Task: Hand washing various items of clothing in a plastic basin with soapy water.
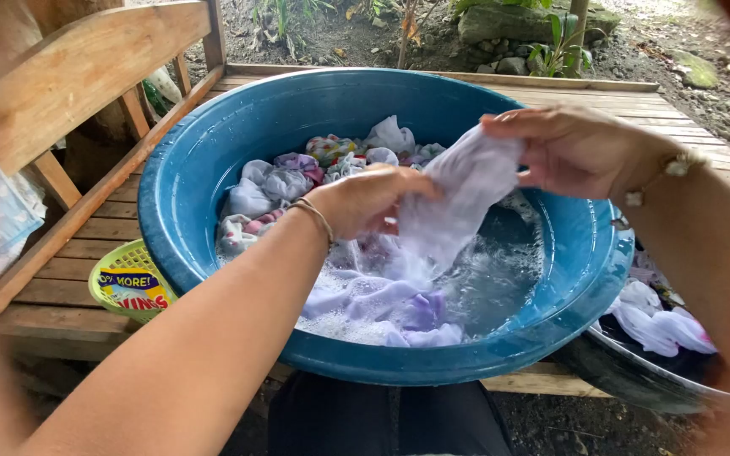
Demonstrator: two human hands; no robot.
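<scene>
A big blue plastic basin (pixel 213 152) stands on a wooden deck, holding soapy water (pixel 492 279) and several wet clothes (pixel 285 181). Both hands grip one pale lilac garment (pixel 458 194) lifted above the suds. My left hand (pixel 365 198), with a thin bracelet at the wrist, clutches its lower part. My right hand (pixel 576 152), also wearing a bracelet, pinches the upper edge of the same cloth near the basin's right side. The rest of that garment trails down into the foam.
A green basket (pixel 124 270) with a soap packet sits left of the basin. A dark metal tub (pixel 635 371) with more pale laundry lies at the lower right. A wooden railing (pixel 78 76) runs along the left; soil, rocks and plants lie beyond the deck.
</scene>
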